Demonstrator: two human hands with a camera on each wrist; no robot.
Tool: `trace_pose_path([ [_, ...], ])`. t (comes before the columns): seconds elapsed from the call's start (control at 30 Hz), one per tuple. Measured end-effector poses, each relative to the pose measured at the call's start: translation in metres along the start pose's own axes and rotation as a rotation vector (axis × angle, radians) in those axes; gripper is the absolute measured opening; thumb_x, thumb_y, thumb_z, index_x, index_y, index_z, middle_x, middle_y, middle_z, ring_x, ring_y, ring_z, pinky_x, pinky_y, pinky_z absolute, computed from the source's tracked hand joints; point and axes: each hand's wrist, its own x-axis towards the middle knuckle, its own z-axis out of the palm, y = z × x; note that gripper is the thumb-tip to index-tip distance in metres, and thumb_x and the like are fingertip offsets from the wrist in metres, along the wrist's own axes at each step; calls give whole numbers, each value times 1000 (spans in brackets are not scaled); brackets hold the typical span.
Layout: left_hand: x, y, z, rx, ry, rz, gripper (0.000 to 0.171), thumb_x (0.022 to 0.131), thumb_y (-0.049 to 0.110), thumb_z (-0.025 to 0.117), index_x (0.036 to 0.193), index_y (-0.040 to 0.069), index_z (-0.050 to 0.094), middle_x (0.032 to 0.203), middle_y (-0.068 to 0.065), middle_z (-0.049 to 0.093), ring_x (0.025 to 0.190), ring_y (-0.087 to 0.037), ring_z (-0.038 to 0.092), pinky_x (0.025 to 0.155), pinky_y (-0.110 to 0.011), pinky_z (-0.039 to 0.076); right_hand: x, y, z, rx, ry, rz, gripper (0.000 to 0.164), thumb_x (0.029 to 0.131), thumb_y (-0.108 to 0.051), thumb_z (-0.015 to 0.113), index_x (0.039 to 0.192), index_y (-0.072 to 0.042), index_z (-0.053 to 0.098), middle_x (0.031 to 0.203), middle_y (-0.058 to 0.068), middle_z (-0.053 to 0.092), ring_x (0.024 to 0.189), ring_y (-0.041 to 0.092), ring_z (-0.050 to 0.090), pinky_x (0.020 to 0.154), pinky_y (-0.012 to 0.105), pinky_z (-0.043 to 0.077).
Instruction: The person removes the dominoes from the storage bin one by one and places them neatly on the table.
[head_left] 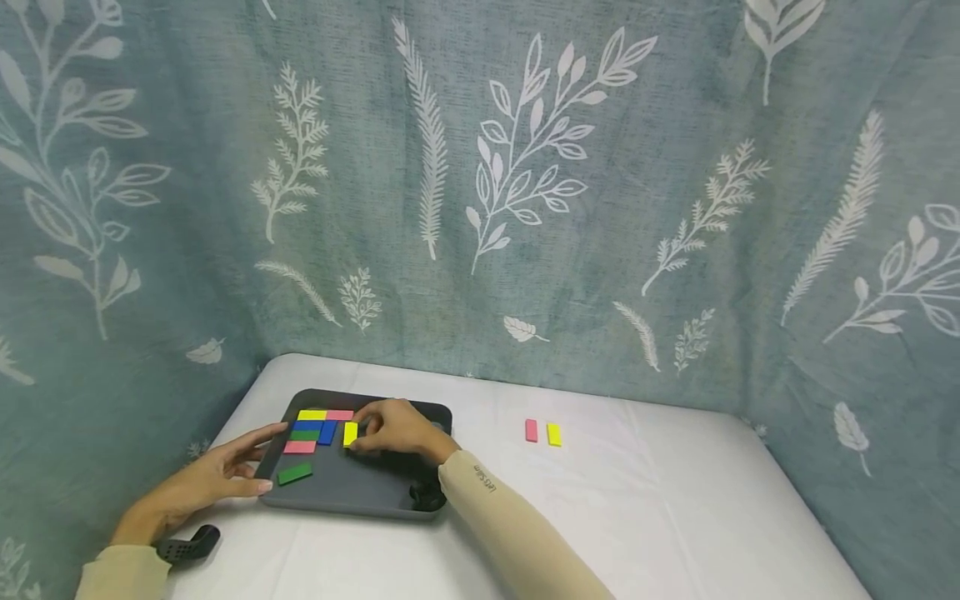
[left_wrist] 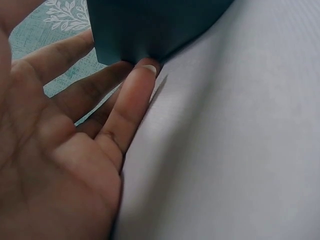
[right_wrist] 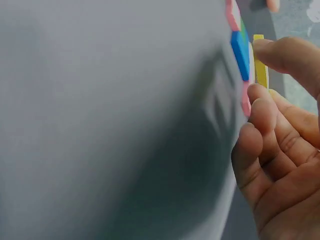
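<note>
My right hand [head_left: 397, 427] pinches a yellow rectangular block [head_left: 351, 434] between thumb and fingers, over the dark grey tray [head_left: 360, 500]. In the right wrist view the thumb lies on one side of this yellow block [right_wrist: 261, 70]. Just left of it in the tray is a group of flat blocks: a blue one [head_left: 327, 432] standing lengthwise, another blue [head_left: 306, 425], a green [head_left: 305, 436], a yellow [head_left: 312, 414] and two pink, one [head_left: 340, 415] at the back and one [head_left: 300, 447] in front. My left hand [head_left: 213, 475] touches the tray's left side with fingers spread.
A green block [head_left: 295, 473] lies slanted near the tray's front left corner. To the right of the tray, a pink block [head_left: 531, 430] and a yellow block [head_left: 554, 434] rest on the white tablecloth [head_left: 637, 500]. A patterned curtain [head_left: 450, 208] stands behind the table.
</note>
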Motion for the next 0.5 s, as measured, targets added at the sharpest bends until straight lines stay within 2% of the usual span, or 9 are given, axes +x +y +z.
trace_pose_path([
  [0.2, 3, 0, 0, 21, -13, 10, 89, 94, 26, 77, 165, 21, 23, 159, -26, 32, 138, -43, 38, 96, -52, 45, -18, 6, -24, -6, 26, 2, 43, 92, -31, 80, 130, -12, 69, 77, -7, 70, 70, 14, 66, 64, 24, 48],
  [0.3, 2, 0, 0, 21, -32, 20, 87, 96, 25, 75, 165, 22, 22, 161, -26, 29, 141, -45, 36, 97, -53, 45, -28, 12, -35, -26, 51, -7, 43, 91, -31, 80, 129, -12, 69, 79, -8, 70, 70, 10, 64, 66, 23, 49],
  [0.5, 0, 0, 2, 37, -22, 11, 87, 96, 25, 75, 165, 20, 22, 160, -28, 29, 138, -44, 38, 95, -52, 46, -52, 24, -54, -55, 92, -16, 45, 91, -30, 81, 129, -11, 69, 78, -9, 68, 68, 8, 62, 66, 22, 49],
])
